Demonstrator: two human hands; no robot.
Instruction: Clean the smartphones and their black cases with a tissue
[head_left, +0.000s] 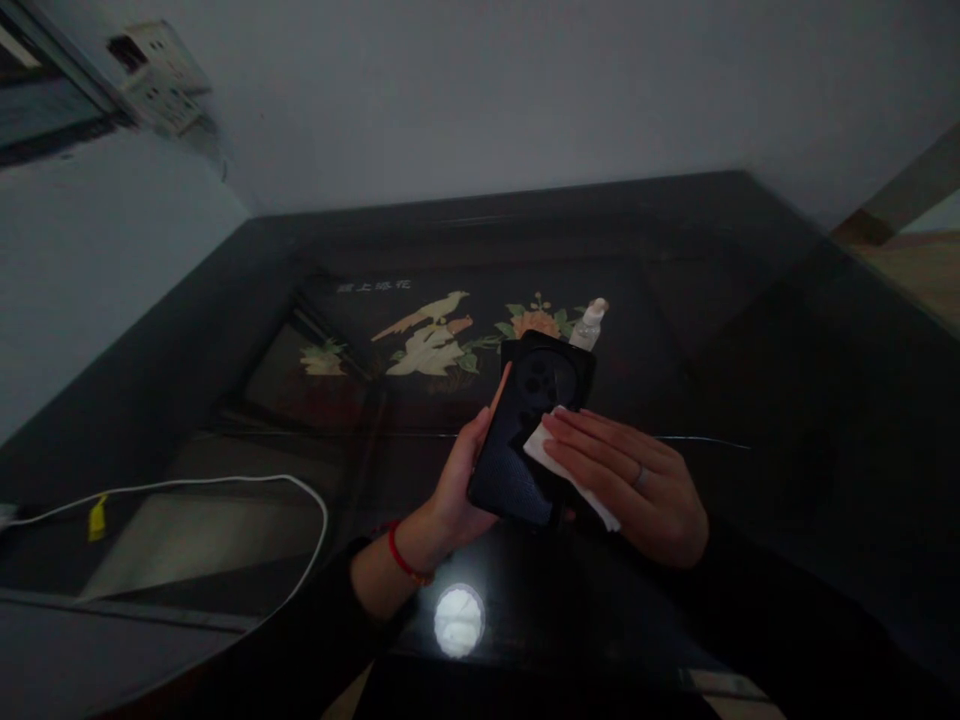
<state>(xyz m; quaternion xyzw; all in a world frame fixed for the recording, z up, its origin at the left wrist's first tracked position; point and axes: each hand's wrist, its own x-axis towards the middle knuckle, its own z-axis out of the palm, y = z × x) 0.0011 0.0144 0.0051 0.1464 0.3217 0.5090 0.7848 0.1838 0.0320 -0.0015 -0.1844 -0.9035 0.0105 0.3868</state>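
My left hand [461, 485] is wrapped round the left side of a dark phone [517, 470], whose back with a large round camera area faces up. The phone is held tilted above the table. In my right hand [637, 480] is a folded white tissue [544, 445], pressed against the phone's back just below the camera area. My right fingers lie over the tissue, and a ring shows on one of them. Beyond the phone's top right corner stands a small clear bottle [587, 325] with a white cap, its lower part hidden by the phone.
The dark glossy table [690, 300] carries a bird-and-flower picture [431, 340] and reflects a round light. A white cable [225, 480] curves across the left side, near a small yellow tag [97, 520]. Wall sockets [165, 80] are at the upper left.
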